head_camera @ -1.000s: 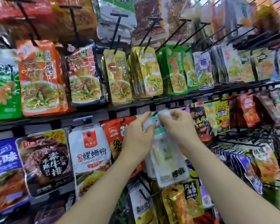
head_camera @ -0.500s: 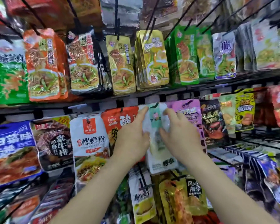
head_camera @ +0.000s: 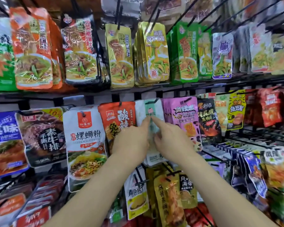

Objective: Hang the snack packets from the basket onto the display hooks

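A white and pale-green snack packet [head_camera: 152, 110] hangs on a black hook in the middle row, between an orange-red packet [head_camera: 117, 117] and a stack of purple packets [head_camera: 182, 112]. My left hand [head_camera: 131, 140] lies flat against its left side, forefinger pointing up at its middle. My right hand [head_camera: 171, 139] presses on its right side, forefinger touching the packet's front just by the left fingertip. Neither hand is closed around the packet. The packet's lower half is mostly hidden behind my hands. The basket is out of view.
Rows of black hooks carry packets: a white noodle packet [head_camera: 84, 141] to the left, yellow packets [head_camera: 152, 53] above, small packets [head_camera: 170, 194] below my forearms. Bare hook rods [head_camera: 256, 135] stick out at the right.
The packet has gone from held out in front of the rack to hanging back against the row. My fingers have let go of its top and now press on its front. The view moved closer.
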`<state>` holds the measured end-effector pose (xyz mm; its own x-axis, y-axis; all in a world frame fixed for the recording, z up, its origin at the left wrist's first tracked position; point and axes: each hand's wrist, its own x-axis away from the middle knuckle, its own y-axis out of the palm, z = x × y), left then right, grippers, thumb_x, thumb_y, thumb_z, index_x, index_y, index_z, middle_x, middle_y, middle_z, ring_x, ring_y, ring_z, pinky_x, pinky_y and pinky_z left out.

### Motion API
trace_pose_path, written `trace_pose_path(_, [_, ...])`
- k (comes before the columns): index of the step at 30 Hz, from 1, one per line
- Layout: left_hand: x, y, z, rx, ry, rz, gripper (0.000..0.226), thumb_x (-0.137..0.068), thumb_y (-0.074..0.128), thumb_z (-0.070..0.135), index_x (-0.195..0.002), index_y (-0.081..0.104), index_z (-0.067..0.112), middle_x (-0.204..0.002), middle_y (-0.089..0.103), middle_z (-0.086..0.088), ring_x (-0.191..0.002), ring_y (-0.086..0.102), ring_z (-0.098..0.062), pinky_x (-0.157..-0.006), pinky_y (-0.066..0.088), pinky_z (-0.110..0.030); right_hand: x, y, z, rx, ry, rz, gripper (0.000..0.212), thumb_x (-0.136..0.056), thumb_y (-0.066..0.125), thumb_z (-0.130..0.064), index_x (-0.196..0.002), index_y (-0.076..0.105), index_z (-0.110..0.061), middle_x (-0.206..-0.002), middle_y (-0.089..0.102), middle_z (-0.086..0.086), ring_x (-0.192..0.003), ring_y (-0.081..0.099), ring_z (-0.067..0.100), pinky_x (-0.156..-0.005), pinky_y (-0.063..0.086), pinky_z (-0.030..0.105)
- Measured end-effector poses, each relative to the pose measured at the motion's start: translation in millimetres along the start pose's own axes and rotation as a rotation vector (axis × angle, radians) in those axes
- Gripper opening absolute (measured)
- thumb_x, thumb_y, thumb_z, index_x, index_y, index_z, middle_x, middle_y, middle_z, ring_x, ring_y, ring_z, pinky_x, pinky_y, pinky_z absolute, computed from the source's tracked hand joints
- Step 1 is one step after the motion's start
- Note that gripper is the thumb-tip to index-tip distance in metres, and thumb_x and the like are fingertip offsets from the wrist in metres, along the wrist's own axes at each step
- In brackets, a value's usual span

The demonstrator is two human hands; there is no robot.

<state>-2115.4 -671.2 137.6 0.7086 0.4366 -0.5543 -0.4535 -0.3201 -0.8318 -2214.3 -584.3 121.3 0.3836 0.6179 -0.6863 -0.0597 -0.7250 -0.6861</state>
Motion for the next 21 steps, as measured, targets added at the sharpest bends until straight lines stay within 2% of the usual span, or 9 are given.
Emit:
trace_pose_path(3, [1, 1, -2, -0.03, 0.032, 0.007, 0.073, -0.094, 0.051, 0.014, -0.15, 0.008, 0.031, -0.094, 0.061, -0.012, -0.077, 0.054, -0.032, -0.063, 0.044, -0.039, 10, 0, 0, -0.215, 0.053, -0.014, 0.06, -0.091, 0.05, -0.014, -0.147, 0.036, -0.032, -0.089, 0.068, 0.002, -0.068, 0.061, 0.019, -0.068, 0.053, 0.037])
trace_pose_path(5, [5, -2, -2, -0.028, 0.061, 0.019, 0.06, -0.094, 0.05, 0.013, -0.145, 0.023, 0.027, -0.097, 0.064, -0.013, -0.083, 0.059, -0.035, -0.062, 0.042, -0.038, 20, -2, 1, -0.285, 0.111, 0.021, 0.052, -0.093, 0.05, -0.014, -0.142, 0.045, -0.03, -0.088, 0.067, -0.002, -0.064, 0.061, 0.018, -0.068, 0.053, 0.035])
trace_pose_path(7, [12, -8, -1, -0.008, 0.094, 0.074, 0.041, -0.094, 0.048, 0.014, -0.133, 0.041, 0.025, -0.095, 0.065, -0.011, -0.08, 0.058, -0.034, -0.059, 0.04, -0.035, 35, -9, 1, -0.311, 0.15, 0.064, 0.041, -0.095, 0.051, -0.015, -0.134, 0.055, -0.027, -0.09, 0.065, -0.006, -0.064, 0.062, 0.017, -0.066, 0.053, 0.033])
trace_pose_path(9, [20, -11, 0, 0.045, 0.152, 0.165, 0.027, -0.094, 0.047, 0.02, -0.12, 0.054, 0.025, -0.091, 0.067, -0.008, -0.08, 0.06, -0.033, -0.059, 0.04, -0.033, 56, -22, 4, -0.356, 0.193, 0.117, 0.03, -0.096, 0.053, -0.016, -0.123, 0.062, -0.027, -0.088, 0.064, -0.006, -0.061, 0.06, 0.021, -0.058, 0.051, 0.035])
trace_pose_path(11, [32, -10, 3, 0.217, 0.239, 0.246, 0.022, -0.095, 0.047, 0.025, -0.112, 0.061, 0.026, -0.087, 0.069, -0.003, -0.079, 0.062, -0.031, -0.06, 0.046, -0.032, 80, -40, 11, -0.363, 0.246, 0.168, 0.024, -0.095, 0.056, -0.015, -0.113, 0.067, -0.027, -0.082, 0.065, 0.002, -0.065, 0.061, 0.032, -0.054, 0.049, 0.042])
trace_pose_path(13, [51, -5, 11, 0.52, 0.354, 0.298, 0.019, -0.092, 0.052, 0.025, -0.102, 0.068, 0.027, -0.073, 0.065, 0.007, -0.067, 0.062, -0.018, -0.059, 0.048, -0.028, 106, -60, 20, -0.329, 0.295, 0.185, 0.022, -0.093, 0.057, -0.011, -0.103, 0.069, -0.027, -0.075, 0.066, 0.012, -0.063, 0.062, 0.034, -0.053, 0.049, 0.042])
trace_pose_path(15, [72, 6, 25, 0.82, 0.45, 0.275, 0.016, -0.085, 0.057, 0.021, -0.092, 0.071, 0.025, -0.064, 0.056, 0.018, -0.057, 0.053, 0.001, -0.057, 0.041, -0.014, 137, -79, 33, -0.287, 0.354, 0.164, 0.022, -0.092, 0.058, -0.006, -0.099, 0.072, -0.021, -0.068, 0.067, 0.011, -0.049, 0.057, 0.014, -0.047, 0.043, 0.024])
trace_pose_path(17, [97, 25, 43, 0.969, 0.512, 0.192, 0.017, -0.083, 0.057, 0.015, -0.088, 0.072, 0.022, -0.068, 0.058, 0.021, -0.057, 0.051, 0.004, -0.055, 0.034, -0.006, 173, -94, 45, -0.25, 0.432, 0.101, 0.018, -0.092, 0.06, -0.008, -0.097, 0.073, -0.019, -0.067, 0.069, 0.004, -0.045, 0.05, 0.002, -0.046, 0.038, 0.014])
trace_pose_path(21, [147, 79, 86, 1.076, 0.571, -0.03, 0.019, -0.082, 0.059, 0.01, -0.087, 0.074, 0.02, -0.081, 0.061, 0.027, -0.071, 0.055, 0.013, -0.063, 0.036, -0.002, 251, -113, 75, -0.113, 0.571, -0.061, 0.015, -0.089, 0.064, -0.014, -0.094, 0.075, -0.022, -0.075, 0.074, -0.001, -0.063, 0.065, 0.018, -0.063, 0.051, 0.031])
